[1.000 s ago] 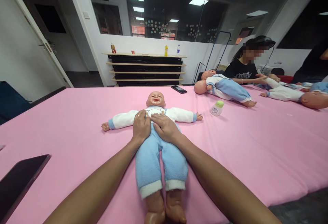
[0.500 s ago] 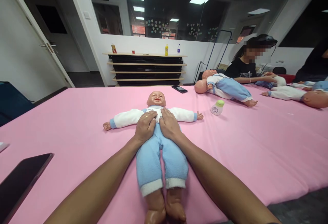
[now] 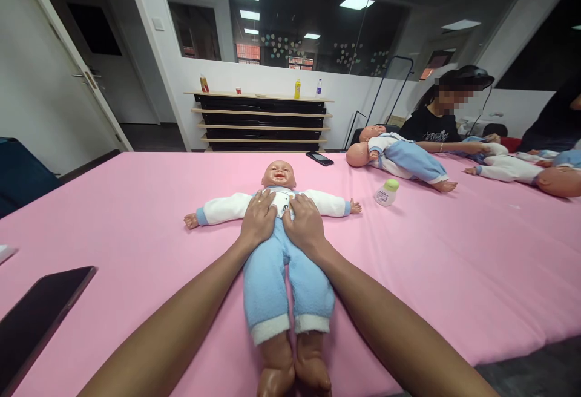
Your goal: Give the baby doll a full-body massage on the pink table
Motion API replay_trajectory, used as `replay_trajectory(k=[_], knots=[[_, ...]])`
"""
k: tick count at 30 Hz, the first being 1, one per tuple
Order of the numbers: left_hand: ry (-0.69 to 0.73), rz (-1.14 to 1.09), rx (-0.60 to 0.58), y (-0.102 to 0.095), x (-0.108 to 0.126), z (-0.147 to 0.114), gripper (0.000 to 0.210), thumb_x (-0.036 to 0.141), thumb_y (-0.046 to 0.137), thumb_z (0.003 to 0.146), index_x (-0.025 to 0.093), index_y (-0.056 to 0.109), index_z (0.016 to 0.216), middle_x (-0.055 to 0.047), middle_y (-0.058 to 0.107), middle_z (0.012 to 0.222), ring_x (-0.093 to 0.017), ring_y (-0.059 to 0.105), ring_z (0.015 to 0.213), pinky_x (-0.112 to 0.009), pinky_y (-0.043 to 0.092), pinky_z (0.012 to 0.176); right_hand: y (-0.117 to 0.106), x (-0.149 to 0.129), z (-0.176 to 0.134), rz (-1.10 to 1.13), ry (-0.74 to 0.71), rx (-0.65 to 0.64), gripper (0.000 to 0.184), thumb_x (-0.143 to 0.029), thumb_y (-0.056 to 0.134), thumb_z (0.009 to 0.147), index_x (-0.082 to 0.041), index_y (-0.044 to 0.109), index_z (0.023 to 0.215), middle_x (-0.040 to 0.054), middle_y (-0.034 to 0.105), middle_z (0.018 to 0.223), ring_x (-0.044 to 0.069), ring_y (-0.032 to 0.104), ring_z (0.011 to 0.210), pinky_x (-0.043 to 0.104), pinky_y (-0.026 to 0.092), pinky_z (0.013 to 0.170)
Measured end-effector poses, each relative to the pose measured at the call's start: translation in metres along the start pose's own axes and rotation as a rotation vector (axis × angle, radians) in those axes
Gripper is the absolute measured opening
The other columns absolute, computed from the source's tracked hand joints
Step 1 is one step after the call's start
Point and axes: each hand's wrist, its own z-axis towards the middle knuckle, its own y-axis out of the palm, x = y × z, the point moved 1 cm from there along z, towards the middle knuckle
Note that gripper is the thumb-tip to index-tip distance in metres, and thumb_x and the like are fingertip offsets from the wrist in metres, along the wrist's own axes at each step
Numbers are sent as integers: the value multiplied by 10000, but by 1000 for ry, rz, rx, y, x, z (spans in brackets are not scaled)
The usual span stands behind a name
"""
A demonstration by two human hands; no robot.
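Observation:
A baby doll (image 3: 287, 276) in a white top and light blue trousers lies on its back in front of me, head away, arms stretched sideways and bare feet towards me. My left hand (image 3: 259, 218) rests flat on the left side of its chest, with a ring on one finger. On the right side of the chest lies my right hand (image 3: 304, 221), also flat, fingers pointing towards the head. Between my two hands part of the shirt's printed front shows. Neither hand grasps anything.
The doll lies on a pink-covered table (image 3: 158, 203). A lotion bottle with a green cap (image 3: 386, 193), a phone (image 3: 319, 158) and a larger phone (image 3: 40, 318) lie around it. More dolls (image 3: 399, 158) are at the right, where a person (image 3: 438, 118) handles one. Behind stands a shelf (image 3: 263, 115).
My hands have moved slightly apart and outward over the doll's chest, so more of the printed shirt front shows between them. The view has shifted a little.

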Motion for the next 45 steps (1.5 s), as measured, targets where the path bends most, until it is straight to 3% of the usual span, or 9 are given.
replay_trajectory(k=[6,11,15,20,24,29,35,40,45], knots=[[-99,-34,181,-2,-4,-5,444,152,385,890,157,550,1301,-104,546,1374,-246,429,1347,-506,288,1172,2,0,1,201,-335,-91,330,-119,468,862,-189,685,1102,60,657,1228,201,534,1256,405,350,1150],[-37,-74,308,-12,9,-8,426,107,405,852,159,578,1238,-104,591,1289,-235,485,1278,-468,342,1149,4,4,9,183,-297,-192,429,-129,450,864,-196,617,1254,58,579,1352,199,471,1324,433,280,1186],[102,-138,243,-18,20,-11,437,72,440,808,173,597,1204,-78,613,1253,-207,524,1231,-411,392,1124,6,7,12,122,-152,-245,481,-229,431,907,-158,510,1375,94,460,1464,219,372,1397,443,241,1195],[241,-157,102,-20,22,-12,383,116,428,867,195,638,1177,-57,638,1253,-193,544,1233,-418,398,1125,10,11,11,83,22,-242,533,-301,403,921,-98,443,1412,144,391,1501,243,325,1421,452,224,1190],[269,-108,-7,-17,19,-6,373,162,443,899,227,644,1206,-30,627,1289,-197,491,1302,-441,373,1142,10,12,9,58,112,-213,563,-330,402,919,-45,424,1404,193,424,1465,268,360,1396,462,245,1173],[200,-55,-60,-10,11,0,426,159,402,915,241,600,1282,-14,560,1380,-200,426,1360,-472,317,1173,5,8,5,-3,134,-130,440,-344,416,925,-93,558,1258,193,569,1308,287,495,1268,473,325,1122],[68,-57,34,-2,1,0,423,156,396,908,199,596,1278,-47,538,1401,-208,428,1358,-467,319,1175,-1,0,1,-21,-96,-1,302,-255,466,903,-122,644,1107,158,639,1210,265,539,1218,441,345,1132],[8,-87,144,-1,-1,-3,414,110,391,876,152,616,1221,-89,593,1327,-213,493,1298,-456,348,1161,-2,-1,2,161,-372,-124,296,-167,436,917,-180,675,1092,70,668,1200,186,556,1225,369,367,1142],[-37,-88,247,-7,7,-7,413,109,390,874,158,599,1227,-97,609,1287,-222,520,1263,-473,372,1140,6,8,8,193,-301,-203,387,-199,425,933,-199,597,1280,60,566,1367,190,466,1331,429,283,1189]])
